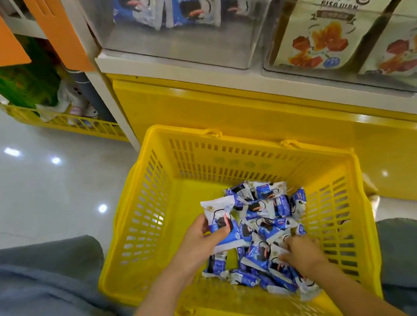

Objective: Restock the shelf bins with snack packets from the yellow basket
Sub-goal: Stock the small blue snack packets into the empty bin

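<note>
Both of my hands are down in the yellow basket (pixel 150 194), which sits on the floor (pixel 29 186) between my knees, its far side close against the yellow base of the shelf (pixel 220 101). A heap of blue-and-white snack packets (pixel 266 217) lies in its right half. My left hand (pixel 202 243) has its fingers (pixel 220 233) and thumb closed round a small stack of packets (pixel 220 210) at the left edge of the heap, the top one showing its white end. My right hand (pixel 303 253) rests on the near part of the heap with its fingers curled down among the wrappers; I cannot tell whether they have hold of one. Above the basket, a clear shelf bin (pixel 185 52) holds the same blue-and-white packets, piled toward its back. The bin to its right (pixel 279 45) holds large cream bags (pixel 329 15) with orange pictures. A second basket (pixel 59 121) stands to the left, round the end of the shelf.
</note>
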The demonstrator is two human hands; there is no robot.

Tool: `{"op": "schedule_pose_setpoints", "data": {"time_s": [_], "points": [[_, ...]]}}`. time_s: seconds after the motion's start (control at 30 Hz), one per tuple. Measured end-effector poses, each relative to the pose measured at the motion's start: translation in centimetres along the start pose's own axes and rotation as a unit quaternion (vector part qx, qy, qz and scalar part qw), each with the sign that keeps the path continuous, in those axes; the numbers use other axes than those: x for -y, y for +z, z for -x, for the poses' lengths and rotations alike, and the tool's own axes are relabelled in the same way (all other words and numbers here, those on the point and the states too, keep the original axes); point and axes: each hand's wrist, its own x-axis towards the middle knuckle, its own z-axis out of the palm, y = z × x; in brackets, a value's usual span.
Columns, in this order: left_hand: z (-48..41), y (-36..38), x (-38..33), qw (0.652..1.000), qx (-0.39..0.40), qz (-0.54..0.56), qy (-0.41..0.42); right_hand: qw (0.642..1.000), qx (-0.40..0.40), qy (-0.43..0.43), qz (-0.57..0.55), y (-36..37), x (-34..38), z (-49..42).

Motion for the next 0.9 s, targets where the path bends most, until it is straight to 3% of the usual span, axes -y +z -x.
{"op": "schedule_pose_setpoints", "data": {"time_s": [0.1, 0.23, 0.47, 0.7, 0.9], "points": [[0.1, 0.2, -0.1, 1.0, -0.003, 0.023, -0.013, 0.999, -0.029, -0.026, 0.015, -0.3, 0.3, 0.1], [0.2, 0.1, -0.3, 1.0, -0.005, 0.016, -0.011, 0.988, -0.072, -0.086, -0.104, -2.5, 1.3, 1.1], [0.9, -0.1, -0.7, 0.995, -0.097, 0.005, -0.018, 0.924, -0.217, -0.175, -0.26, -9.8, 3.7, 5.1], [3.1, 0.2, -3.9, 0.991, -0.094, 0.084, 0.039, 0.833, -0.217, -0.209, -0.464, -15.6, 7.7, 9.8], [5.2, -0.7, -9.1, 0.963, -0.085, 0.196, 0.164, 0.805, -0.133, -0.237, -0.528, -18.2, 9.3, 12.5]]}}
